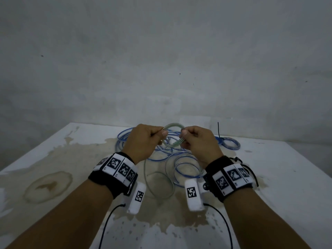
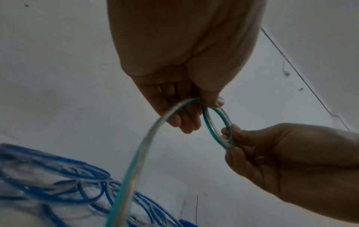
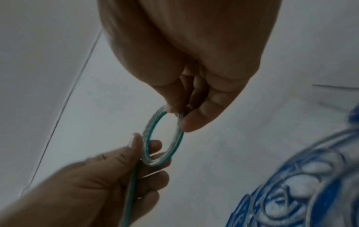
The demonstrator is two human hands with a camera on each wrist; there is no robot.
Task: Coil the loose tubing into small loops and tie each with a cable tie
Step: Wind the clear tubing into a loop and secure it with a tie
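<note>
Your left hand [image 1: 143, 141] and your right hand [image 1: 199, 142] are both raised above the table [image 1: 278, 177], and between them you hold a small green-striped coil [image 1: 173, 135] of clear tubing. Your left thumb and fingers pinch the coil's left side; your right thumb and fingers pinch its right side, so the ring stands upright between your knuckles. From the left wrist view, the coil [image 2: 217, 127] sits just past your left fingertips, with your right hand [image 2: 291, 165] gripping its far edge. A loose tail of the green tubing [image 2: 139, 161] drops away from under your left hand toward the table. From the right wrist view, the coil [image 3: 163, 136] hangs from your right fingertips, your left hand [image 3: 108, 181] gripping its lower end. Beneath both hands lies the loose blue-striped tubing [image 1: 161, 151], tangled in wide loops. Beyond your right hand, a finished blue coil [image 1: 230, 143] rests on the table with a black cable tie [image 1: 218, 131] sticking up from it.
</note>
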